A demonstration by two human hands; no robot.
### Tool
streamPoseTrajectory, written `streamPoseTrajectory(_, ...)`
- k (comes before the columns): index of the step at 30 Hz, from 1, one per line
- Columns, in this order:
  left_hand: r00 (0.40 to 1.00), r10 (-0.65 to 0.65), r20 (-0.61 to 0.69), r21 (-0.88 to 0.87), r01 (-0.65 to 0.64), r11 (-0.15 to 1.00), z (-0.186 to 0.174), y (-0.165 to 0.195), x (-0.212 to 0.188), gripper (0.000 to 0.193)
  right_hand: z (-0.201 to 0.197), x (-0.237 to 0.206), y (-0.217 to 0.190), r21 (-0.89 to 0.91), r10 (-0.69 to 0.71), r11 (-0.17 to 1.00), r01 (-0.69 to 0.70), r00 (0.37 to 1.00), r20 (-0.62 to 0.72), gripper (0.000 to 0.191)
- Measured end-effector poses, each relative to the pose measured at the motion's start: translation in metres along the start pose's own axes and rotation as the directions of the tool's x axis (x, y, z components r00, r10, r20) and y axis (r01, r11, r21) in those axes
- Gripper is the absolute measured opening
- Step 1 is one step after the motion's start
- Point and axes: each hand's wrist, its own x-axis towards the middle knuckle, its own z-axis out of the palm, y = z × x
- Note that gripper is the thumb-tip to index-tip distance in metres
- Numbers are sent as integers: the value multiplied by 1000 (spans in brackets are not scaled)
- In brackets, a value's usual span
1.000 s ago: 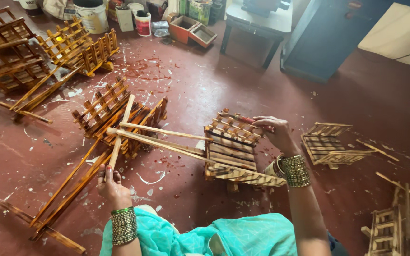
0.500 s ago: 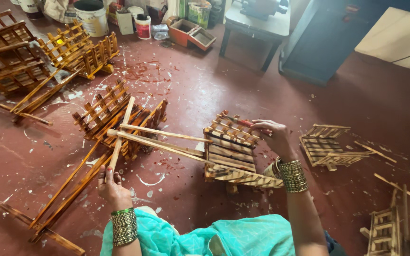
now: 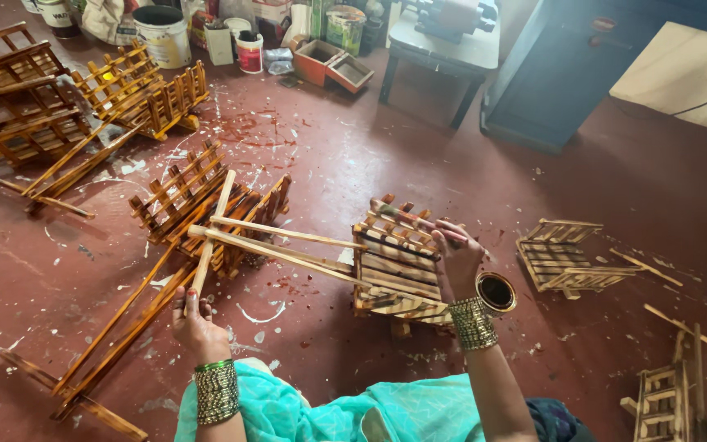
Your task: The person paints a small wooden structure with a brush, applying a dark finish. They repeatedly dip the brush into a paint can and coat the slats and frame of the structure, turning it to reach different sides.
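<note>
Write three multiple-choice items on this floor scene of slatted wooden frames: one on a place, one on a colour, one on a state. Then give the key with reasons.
1. Where does the white bucket stand?
A. at the far edge of the floor, upper left
B. beside the person's knee
C. on the small table

2. What colour is the cloth over the person's lap?
A. yellow
B. turquoise
C. black

3. What is the left hand doing?
A. lying flat on the floor
B. gripping the near end of a wooden stick
C. holding a brush

Key:
1 A: the bucket sits among tins at the top left, not on the small table.
2 B: the cloth is plainly turquoise.
3 B: its fingers close round the stick's lower end, while the right hand rests on the slatted frame.
</note>
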Motion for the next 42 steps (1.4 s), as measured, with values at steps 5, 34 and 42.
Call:
streamPoseTrajectory(5,1000,-2,-1,-8,2,1000,3,3,-2,22,-15,-4,5,-92,-125,989,116,988,-94,21)
streamPoseTrajectory(34,1000,21,-21,2,-21,1000,5,6,0,21,-4,-29,8,-105,-322,940,326,945,56,25)
streamPoseTrajectory(42,1000,13,-15,-3,-13,1000,1,2,4,21,51,-51,3,-183,-442,860,476,875,198,23)
